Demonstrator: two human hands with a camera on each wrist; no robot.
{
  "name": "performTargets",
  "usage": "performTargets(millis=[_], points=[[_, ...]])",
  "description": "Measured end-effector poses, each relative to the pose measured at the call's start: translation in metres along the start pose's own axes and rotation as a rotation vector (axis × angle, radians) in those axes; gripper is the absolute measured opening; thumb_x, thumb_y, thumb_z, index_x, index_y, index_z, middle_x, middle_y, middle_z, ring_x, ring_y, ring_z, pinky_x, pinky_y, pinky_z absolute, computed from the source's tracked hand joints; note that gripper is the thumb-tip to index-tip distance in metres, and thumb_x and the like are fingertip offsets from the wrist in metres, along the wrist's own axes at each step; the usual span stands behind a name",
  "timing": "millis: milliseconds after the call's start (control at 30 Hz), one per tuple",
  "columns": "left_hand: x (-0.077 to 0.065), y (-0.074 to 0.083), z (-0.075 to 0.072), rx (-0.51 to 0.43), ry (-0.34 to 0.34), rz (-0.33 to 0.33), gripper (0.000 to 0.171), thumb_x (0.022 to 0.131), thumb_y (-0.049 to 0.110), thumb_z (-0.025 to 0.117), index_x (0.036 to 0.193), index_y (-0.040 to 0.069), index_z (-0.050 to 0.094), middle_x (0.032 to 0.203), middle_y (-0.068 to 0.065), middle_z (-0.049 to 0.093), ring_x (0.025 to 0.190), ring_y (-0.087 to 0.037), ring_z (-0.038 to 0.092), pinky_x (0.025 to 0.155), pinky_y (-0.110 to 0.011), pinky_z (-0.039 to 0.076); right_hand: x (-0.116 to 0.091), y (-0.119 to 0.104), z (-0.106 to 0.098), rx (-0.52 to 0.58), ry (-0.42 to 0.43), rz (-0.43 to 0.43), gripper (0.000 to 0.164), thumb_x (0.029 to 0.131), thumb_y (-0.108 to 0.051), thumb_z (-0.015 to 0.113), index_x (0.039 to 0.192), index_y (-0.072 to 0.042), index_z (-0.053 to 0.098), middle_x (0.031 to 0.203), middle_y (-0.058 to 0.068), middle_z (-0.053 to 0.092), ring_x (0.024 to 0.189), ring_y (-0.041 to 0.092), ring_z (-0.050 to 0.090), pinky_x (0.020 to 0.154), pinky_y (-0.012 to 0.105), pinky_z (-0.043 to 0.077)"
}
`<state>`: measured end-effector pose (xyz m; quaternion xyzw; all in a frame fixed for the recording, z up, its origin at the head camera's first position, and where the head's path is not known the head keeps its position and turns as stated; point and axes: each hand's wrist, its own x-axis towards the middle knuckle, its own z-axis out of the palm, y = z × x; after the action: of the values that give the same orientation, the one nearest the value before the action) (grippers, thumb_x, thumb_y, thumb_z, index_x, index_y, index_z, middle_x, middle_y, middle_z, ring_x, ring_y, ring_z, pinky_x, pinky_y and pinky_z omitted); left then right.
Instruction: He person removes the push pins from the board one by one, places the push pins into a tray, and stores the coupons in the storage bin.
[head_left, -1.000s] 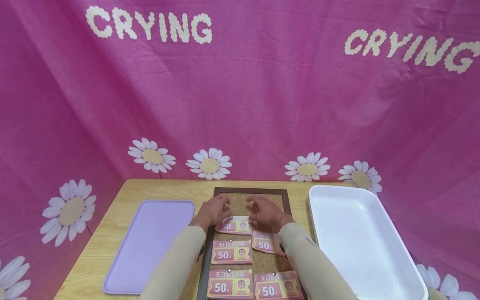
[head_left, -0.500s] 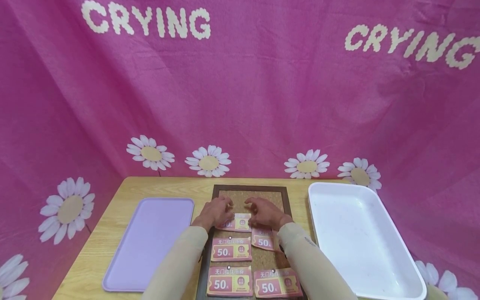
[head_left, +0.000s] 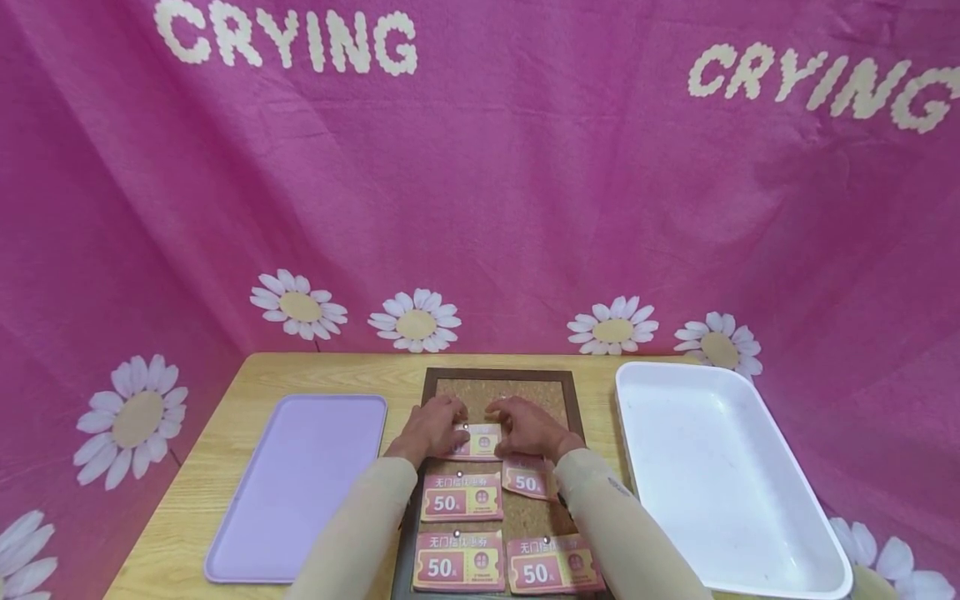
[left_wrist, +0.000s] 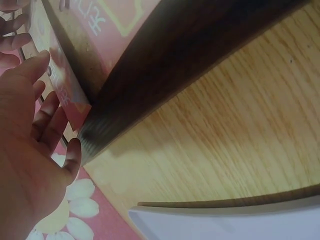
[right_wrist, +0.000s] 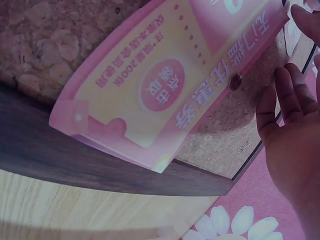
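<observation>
A dark-framed cork board lies on the table with several stacks of pink and yellow "50" coupons fixed to it by pins. Both hands are at the upper left coupon stack. My left hand overlaps its left side, thumb close to the pin. My right hand has its thumb at the coupon's right edge and its index finger reaching above the top edge. In both wrist views the fingers bend loosely. The neighbouring coupon stack hangs at a slant below the right hand, partly hidden by the arm in the head view.
A lilac tray lies left of the board. On the right stands a deep white tray. More pinned coupon stacks fill the near part of the board. Behind the wooden table hangs a pink curtain.
Both hands stay at the upper left coupon. The right thumb has come down to its right edge, and the left thumb has moved slightly inward. The view has tilted slightly down.
</observation>
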<state>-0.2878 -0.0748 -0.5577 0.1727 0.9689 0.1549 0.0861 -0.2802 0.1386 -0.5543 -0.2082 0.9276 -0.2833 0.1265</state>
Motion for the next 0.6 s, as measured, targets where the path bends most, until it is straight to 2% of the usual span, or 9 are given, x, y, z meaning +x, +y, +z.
performTargets(millis=[300, 600], points=[[-0.0022, 0.0018, 0.0054, 0.020, 0.027, 0.025, 0.027, 0.085, 0.036, 0.069, 0.108, 0.023, 0.066, 0.115, 0.002, 0.059, 0.114, -0.020, 0.052, 0.096, -0.050, 0.039, -0.0021, -0.0004, 0.0036, -0.009, 0.007, -0.020, 0.063, 0.068, -0.020, 0.084, 0.127, -0.021, 0.060, 0.113, 0.003, 0.061, 0.096, 0.016, 0.056, 0.090, 0.038, 0.047], [-0.0018, 0.0036, 0.0081, 0.047, 0.046, 0.022, 0.020, 0.088, 0.032, 0.066, 0.107, 0.024, 0.068, 0.115, 0.002, 0.060, 0.114, -0.020, 0.054, 0.091, -0.046, 0.039, -0.0010, -0.0004, 0.0050, -0.022, 0.009, -0.014, 0.057, 0.067, -0.017, 0.084, 0.121, -0.021, 0.064, 0.107, 0.002, 0.059, 0.089, 0.014, 0.053, 0.082, 0.033, 0.046]])
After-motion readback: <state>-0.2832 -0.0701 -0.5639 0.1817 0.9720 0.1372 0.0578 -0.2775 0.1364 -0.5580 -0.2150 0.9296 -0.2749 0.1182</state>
